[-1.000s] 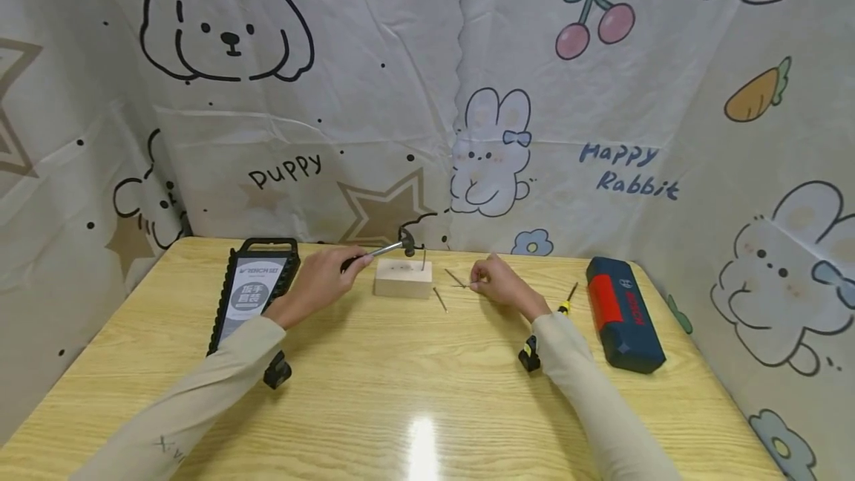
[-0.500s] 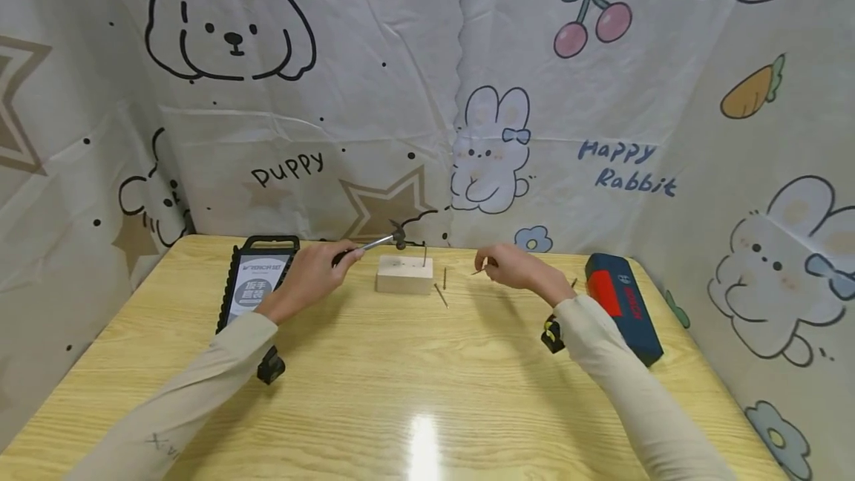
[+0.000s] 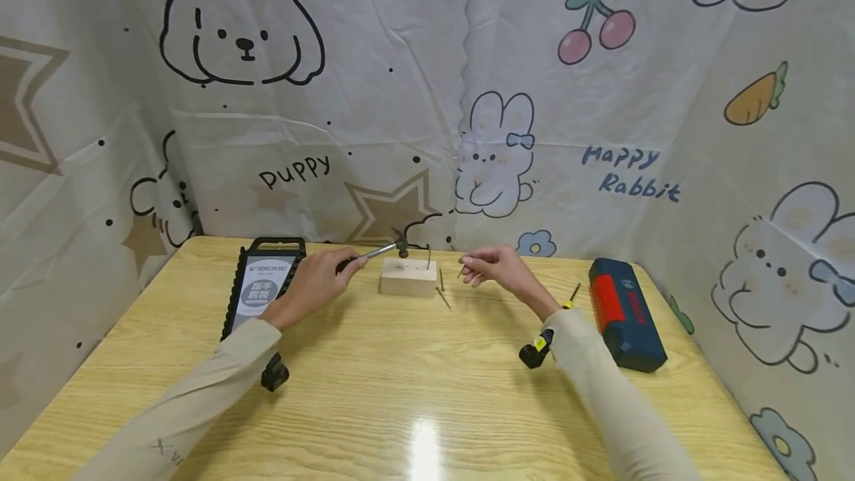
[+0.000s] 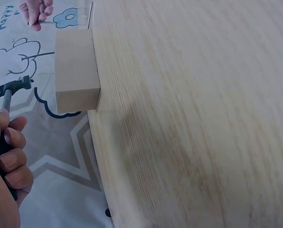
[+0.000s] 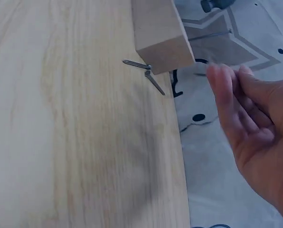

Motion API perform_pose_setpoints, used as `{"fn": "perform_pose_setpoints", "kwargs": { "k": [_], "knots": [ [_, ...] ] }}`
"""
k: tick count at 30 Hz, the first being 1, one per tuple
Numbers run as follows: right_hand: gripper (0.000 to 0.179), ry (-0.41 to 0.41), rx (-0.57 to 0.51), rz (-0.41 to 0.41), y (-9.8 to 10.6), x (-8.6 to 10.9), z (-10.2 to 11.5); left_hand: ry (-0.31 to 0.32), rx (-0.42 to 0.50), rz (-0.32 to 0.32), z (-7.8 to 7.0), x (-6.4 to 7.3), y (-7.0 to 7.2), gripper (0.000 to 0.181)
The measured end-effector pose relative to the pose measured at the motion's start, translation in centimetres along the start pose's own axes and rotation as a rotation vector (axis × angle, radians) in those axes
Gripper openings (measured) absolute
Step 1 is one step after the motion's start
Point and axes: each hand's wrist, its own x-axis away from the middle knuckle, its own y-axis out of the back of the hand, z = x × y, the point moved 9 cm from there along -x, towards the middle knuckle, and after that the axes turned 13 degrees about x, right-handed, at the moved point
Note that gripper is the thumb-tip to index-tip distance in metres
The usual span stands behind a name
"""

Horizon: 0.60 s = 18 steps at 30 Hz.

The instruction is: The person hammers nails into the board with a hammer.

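In the head view my left hand (image 3: 314, 280) grips the dark handle of a claw hammer (image 3: 384, 249), its head just above the back of a pale wooden block (image 3: 407, 286). One nail (image 3: 429, 258) stands upright in the block's right end. My right hand (image 3: 494, 267) is raised to the right of the block and pinches another nail (image 3: 460, 271) between thumb and fingers. Two loose nails lie on the table beside the block, a nearer one (image 5: 155, 84) and another (image 5: 134, 63) in the right wrist view, their ends close together.
A wrench set case (image 3: 260, 284) lies on the left of the wooden table (image 3: 374, 392). On the right are a blue and red Bosch case (image 3: 624, 314) and a yellow-handled tool (image 3: 573, 297), partly hidden by the right arm. A printed cloth (image 3: 401, 117) hangs behind.
My right hand has lifted a nail off the table, drawn back to the right, then come left towards the block. One loose nail turned as that happened. The hammer has shifted slightly.
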Motion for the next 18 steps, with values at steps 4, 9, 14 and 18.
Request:
{"fn": "perform_pose_setpoints", "kwargs": {
  "k": [4,9,14,18],
  "knots": [
    [0.034,0.045,0.078,-0.102,-0.1,-0.3,0.5,-0.002,-0.004,0.008,0.0,0.0,-0.2,0.023],
    [0.031,0.086,0.056,-0.160,-0.7,-0.6,1.9,0.007,0.000,0.014,0.0,0.1,-0.3,0.022],
    [0.029,0.112,-0.008,-0.301,-0.4,-1.7,2.9,0.015,0.009,0.012,0.0,0.0,-0.3,0.024],
    [0.026,0.167,-0.070,-0.431,0.1,-2.2,4.4,0.007,0.009,-0.002,-0.1,0.0,-0.1,0.024]
  ]
}}
